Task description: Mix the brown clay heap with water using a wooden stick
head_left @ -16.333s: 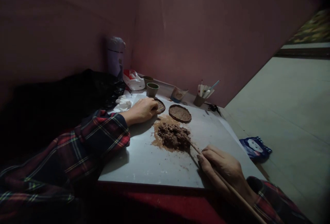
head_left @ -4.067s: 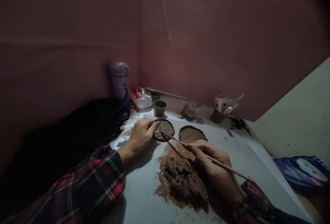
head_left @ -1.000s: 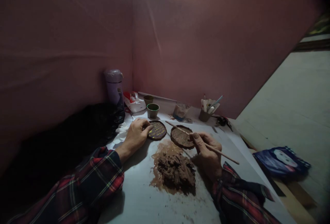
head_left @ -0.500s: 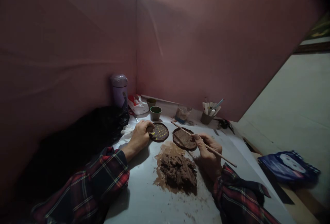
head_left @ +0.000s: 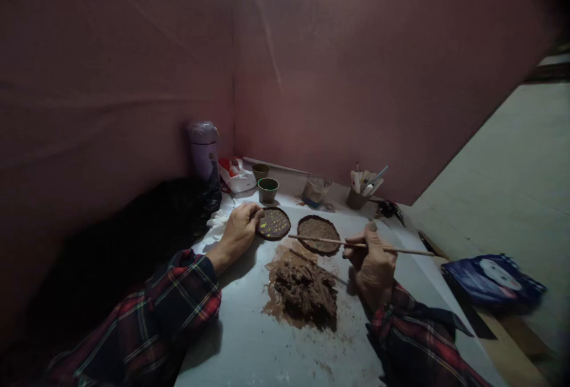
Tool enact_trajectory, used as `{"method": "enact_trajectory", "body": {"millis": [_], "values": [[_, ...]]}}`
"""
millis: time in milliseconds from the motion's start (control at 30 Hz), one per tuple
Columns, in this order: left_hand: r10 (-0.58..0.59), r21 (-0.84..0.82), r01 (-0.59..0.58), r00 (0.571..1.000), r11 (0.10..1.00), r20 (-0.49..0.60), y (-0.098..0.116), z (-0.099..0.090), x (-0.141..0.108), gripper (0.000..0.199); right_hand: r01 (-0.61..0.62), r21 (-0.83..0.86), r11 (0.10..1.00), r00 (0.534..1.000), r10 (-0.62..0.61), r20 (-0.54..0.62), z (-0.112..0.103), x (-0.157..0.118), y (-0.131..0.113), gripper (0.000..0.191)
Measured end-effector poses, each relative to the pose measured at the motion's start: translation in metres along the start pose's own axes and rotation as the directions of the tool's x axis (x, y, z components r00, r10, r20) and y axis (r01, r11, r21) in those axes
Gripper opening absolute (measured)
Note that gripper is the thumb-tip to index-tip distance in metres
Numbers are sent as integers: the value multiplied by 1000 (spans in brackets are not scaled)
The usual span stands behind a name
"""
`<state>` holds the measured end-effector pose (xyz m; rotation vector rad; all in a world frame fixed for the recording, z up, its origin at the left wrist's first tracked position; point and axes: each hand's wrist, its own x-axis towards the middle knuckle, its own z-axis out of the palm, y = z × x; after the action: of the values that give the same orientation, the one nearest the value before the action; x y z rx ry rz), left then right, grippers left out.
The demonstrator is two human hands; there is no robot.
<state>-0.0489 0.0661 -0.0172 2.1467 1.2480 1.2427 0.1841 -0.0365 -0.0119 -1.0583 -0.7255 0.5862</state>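
Note:
My left hand (head_left: 243, 221) is closed at the left edge of a round brown disc with yellow marks (head_left: 275, 224), its fingertips pinching the rim. In my right hand (head_left: 373, 259) is a thin wooden stick (head_left: 316, 239), held near its middle, pointing left and lying almost level. Its tip hovers by the front left of a second round brown disc (head_left: 317, 228), which has a raised, rough dark rim and a plain inside. Between my arms, a heap of wet brown clay-like material (head_left: 307, 295) sits in a smeared brown patch.
Behind the discs stand a small cup with green inside (head_left: 268, 191), another small cup (head_left: 260, 172), a clear container (head_left: 317, 190) and a pot of tools (head_left: 360, 197). A purple flask (head_left: 205, 152) and black plastic (head_left: 146, 227) are at left. A blue bag (head_left: 492, 283) lies right.
My right hand has moved right and turned the stick from a slant across the right disc to nearly level at its front edge. My left hand stays at the left disc. The view tilts slightly down.

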Motion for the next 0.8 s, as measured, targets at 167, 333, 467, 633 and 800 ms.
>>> {"method": "enact_trajectory", "body": {"millis": [167,333,467,633,800], "values": [[-9,-2,9,1000,1000,1,0,0,-1,29,-17,58,998,1000,15,25,0,3,0,51],[8,12,-8,1000,1000,-9,3,-1,-2,34,66,115,991,991,-79,108,0,0,4,53],[99,69,-96,994,993,-42,3,-2,-5,34,48,86,995,995,-55,87,0,1,3,59],[229,178,-212,970,961,-81,6,-1,-5,20,47,76,996,999,-48,6,-5,5,1,59],[392,189,-394,919,900,49,43,-12,-9,17,51,69,996,999,-50,-20,-7,5,0,57]]}}
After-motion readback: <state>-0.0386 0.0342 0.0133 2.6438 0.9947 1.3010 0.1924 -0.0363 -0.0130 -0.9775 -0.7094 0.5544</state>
